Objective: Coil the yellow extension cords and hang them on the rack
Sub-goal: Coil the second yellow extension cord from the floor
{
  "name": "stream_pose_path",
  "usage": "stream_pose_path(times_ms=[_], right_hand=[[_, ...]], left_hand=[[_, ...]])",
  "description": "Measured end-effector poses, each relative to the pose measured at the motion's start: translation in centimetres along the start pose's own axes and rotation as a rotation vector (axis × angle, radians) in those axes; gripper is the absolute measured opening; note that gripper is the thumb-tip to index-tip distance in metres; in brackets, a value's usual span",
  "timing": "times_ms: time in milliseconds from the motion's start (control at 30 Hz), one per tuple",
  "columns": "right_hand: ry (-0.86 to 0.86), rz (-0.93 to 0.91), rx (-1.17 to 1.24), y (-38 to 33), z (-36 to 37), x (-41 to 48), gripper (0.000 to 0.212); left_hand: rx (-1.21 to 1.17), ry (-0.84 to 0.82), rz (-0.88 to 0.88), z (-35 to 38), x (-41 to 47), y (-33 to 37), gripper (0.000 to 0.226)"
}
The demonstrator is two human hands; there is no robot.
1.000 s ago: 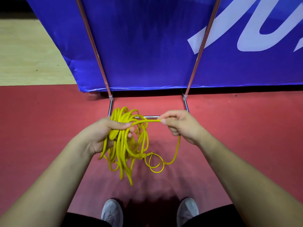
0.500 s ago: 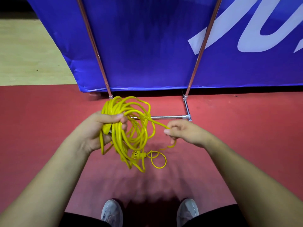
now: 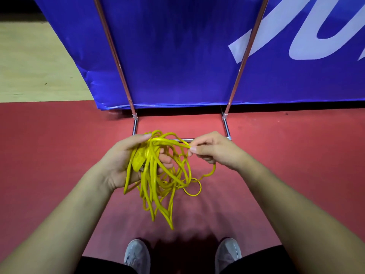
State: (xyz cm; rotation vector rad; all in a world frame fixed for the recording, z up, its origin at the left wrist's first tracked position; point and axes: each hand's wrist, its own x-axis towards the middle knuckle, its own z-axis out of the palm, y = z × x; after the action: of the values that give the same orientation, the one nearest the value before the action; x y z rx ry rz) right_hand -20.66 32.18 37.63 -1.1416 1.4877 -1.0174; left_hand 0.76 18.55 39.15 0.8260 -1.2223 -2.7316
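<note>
The red floor [image 3: 59,155] is the supporting surface and borders a pale wood floor [image 3: 29,66] at upper left. The rack [image 3: 135,126] stands on the red floor on two chrome base tubes joined by a cross bar. Two grey shoes [image 3: 136,254] stand at the bottom edge. The banner [image 3: 177,56] ends just behind the rack base.

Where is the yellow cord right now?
Head view, centre: the cord hangs in loops from the left hand, one strand pinched by the right hand, in front of the rack.
</note>
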Motion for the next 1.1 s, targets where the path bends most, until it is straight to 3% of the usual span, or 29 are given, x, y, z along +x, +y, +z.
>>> stream_pose_path(times_ms=[67,133,233,467,567,700,800,1033,1100], right_hand=[[0.022,-0.035,-0.049,-0.7,0.4,0.0,0.013],[0.151,-0.031,-0.032,-0.8,0.3,0.3,0.010],[0.237,0.005,0.020,-0.4,-0.3,0.3,0.017],[0.135,-0.226,-0.127,-1.9,1.2,-0.3,0.013],[0.185,-0.276,-0.139,-2.4,0.7,-0.4,0.014],[0.113,-0.293,-0.077,-3.4,0.5,-0.6,0.014],[0.161,-0.209,-0.074,-3.2,0.5,-0.2,0.012],[-0.145,-0.122,-0.152,-4.2,0.0,-1.0,0.020],[-0.152,-0.132,-0.200,-4.6,1.0,-0.6,0.022]], left_hand=[[0.002,-0.014,0.028,0.1,0.2,-0.1,0.052],[0.026,-0.007,0.056,0.3,0.3,-0.2,0.051],[0.065,0.072,0.090,0.6,0.6,-0.6,0.047],[0.086,0.271,0.166,1.7,1.2,-1.1,0.020],[0.135,0.195,0.126,1.5,0.9,-0.7,0.020],[0.089,0.079,0.111,1.5,0.4,-0.4,0.053],[0.017,0.025,0.117,1.7,-0.1,-0.1,0.054],[-0.027,-0.122,-0.014,2.1,-0.9,0.4,0.057],[0.037,-0.147,-0.012,2.5,-0.8,-0.2,0.054]])
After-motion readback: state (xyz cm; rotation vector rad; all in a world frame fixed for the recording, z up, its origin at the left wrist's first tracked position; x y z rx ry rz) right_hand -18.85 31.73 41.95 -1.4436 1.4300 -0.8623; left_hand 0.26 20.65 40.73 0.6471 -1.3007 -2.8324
